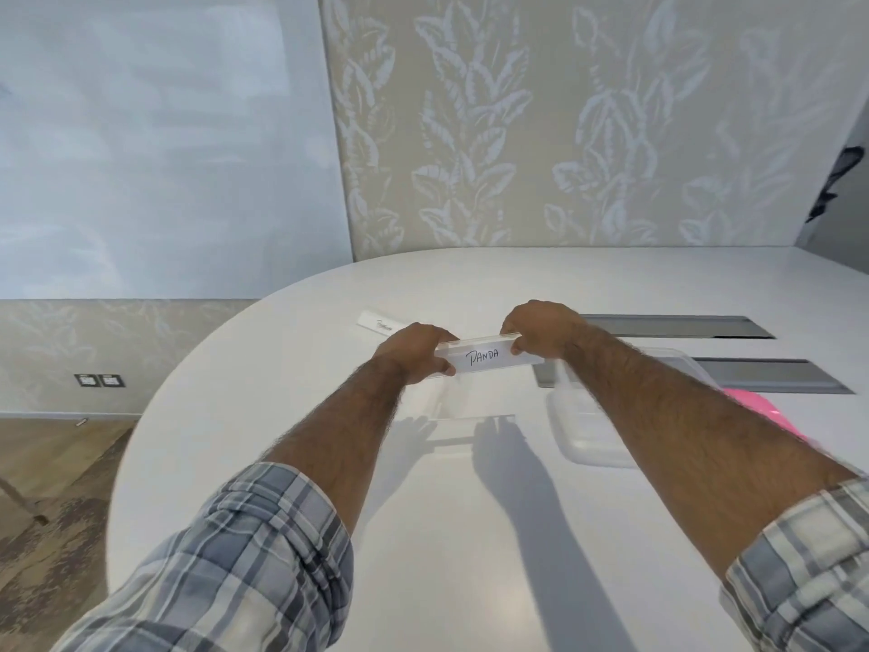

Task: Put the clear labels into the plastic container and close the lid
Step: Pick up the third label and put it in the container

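I hold a clear label (489, 359) marked "PANDA" level above the white table (423, 534). My left hand (416, 352) grips its left end and my right hand (541, 329) grips its right end. A second label (380, 323) with handwriting lies flat on the table, behind my left hand. The clear plastic container (592, 435) sits on the table under my right forearm, partly hidden by it. Another clear piece (465, 418) lies on the table below the held label; I cannot tell what it is.
A pink object (762, 416) lies right of the container, mostly hidden by my arm. Two grey recessed panels (672, 326) (771, 376) are set in the table at the right. The table's rounded edge curves along the left, with patterned floor below.
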